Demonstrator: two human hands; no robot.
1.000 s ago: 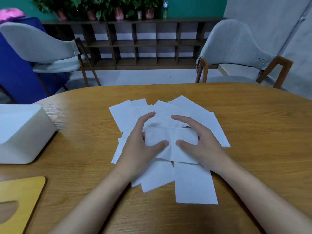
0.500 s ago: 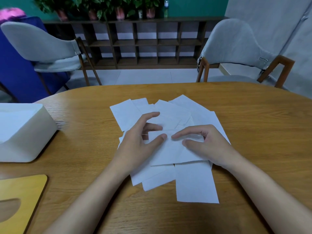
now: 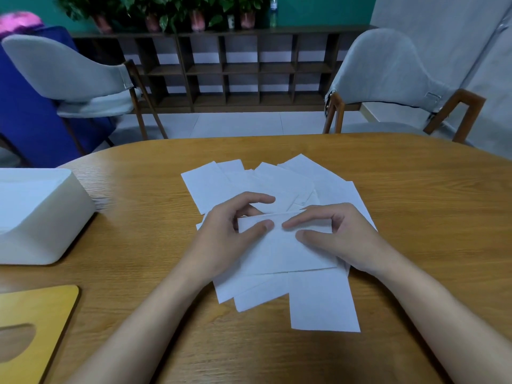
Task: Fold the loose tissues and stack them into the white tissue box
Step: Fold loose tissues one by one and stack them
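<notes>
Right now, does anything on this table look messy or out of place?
The loose tissues lie in a crooked, overlapping heap mid-table. A yellow slotted panel, likely its lid, lies apart from the white tissue box.

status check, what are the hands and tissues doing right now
Left hand and right hand both pinch the top tissue on the pile. White box sits far left, apart. Yellow lid in front of it, not blocking.

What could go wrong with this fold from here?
The left hand and right hand pinch the top tissue while it lies on the overlapping pile; a sheet beneath could get dragged or folded in. The white tissue box sits apart at the left, so the fold may open in transit.
</notes>
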